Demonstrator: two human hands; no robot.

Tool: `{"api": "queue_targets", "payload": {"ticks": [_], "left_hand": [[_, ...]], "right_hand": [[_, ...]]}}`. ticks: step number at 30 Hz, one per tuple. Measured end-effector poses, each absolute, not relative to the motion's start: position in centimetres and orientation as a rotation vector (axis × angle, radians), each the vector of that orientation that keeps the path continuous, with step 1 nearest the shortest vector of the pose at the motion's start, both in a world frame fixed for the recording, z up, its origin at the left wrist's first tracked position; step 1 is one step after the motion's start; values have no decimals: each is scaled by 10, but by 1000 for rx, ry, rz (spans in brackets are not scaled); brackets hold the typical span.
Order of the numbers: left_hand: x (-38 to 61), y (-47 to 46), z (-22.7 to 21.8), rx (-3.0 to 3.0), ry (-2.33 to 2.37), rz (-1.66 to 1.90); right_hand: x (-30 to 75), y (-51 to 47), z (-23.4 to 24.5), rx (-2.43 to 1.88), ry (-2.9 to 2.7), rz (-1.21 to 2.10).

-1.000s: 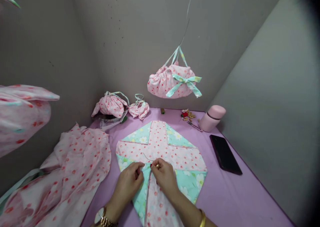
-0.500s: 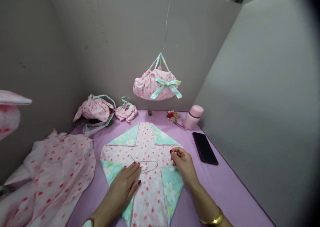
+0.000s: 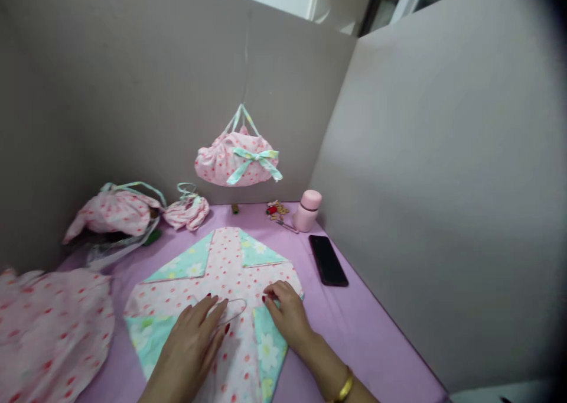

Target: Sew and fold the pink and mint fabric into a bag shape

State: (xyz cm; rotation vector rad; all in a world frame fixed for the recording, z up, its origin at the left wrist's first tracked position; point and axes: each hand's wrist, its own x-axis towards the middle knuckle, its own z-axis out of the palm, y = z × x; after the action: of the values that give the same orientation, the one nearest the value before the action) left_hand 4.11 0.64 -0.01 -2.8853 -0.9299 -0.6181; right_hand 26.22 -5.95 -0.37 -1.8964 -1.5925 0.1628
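Observation:
A pink dotted cloth piece [image 3: 225, 261] with mint-green floral corner panels [image 3: 268, 344] lies flat in front of me. My left hand [image 3: 190, 338] rests over its left middle, fingers stretched out and slightly apart. A loop of thin thread [image 3: 245, 304] curls over the cloth beside those fingertips; part of it is hidden under the hand. At the right side of the cloth is my right hand [image 3: 286, 314], its thumb and fingers curled together in a pinch. Whatever it may hold is too small to make out.
A dotted pouch with a mint bow [image 3: 239, 161] hangs ahead. Bunched pouches [image 3: 117, 211] lie back left, loose dotted fabric [image 3: 48, 332] at left. Behind are a thread spool [image 3: 235, 209], red spool [image 3: 271, 211], snips [image 3: 287, 226], pink flask [image 3: 307, 211] and phone [image 3: 328, 261].
The view has swung right, so things appear further left. My right hand has come closer to my left hand, over the cloth. My left hand's fingers look slightly more raised.

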Motion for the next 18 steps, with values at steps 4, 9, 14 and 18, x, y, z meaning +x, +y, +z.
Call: {"api": "queue_targets", "payload": {"ticks": [4,9,14,18], "left_hand": [[51,11,-16,-2825,-829,-797],[43,18,-51,-2812,-996,-852],[39,23,-60,-2893,-1051,-842],[42,21,-58,-2915,-1197,-927]], "right_hand": [[319,-60,10,-2172,-1322,-69],[393,-59,12,-2467,-911,-201],[406,-42,-1,-2624,-767,-133],[407,-36,-3,-2676,-720,-112]]}}
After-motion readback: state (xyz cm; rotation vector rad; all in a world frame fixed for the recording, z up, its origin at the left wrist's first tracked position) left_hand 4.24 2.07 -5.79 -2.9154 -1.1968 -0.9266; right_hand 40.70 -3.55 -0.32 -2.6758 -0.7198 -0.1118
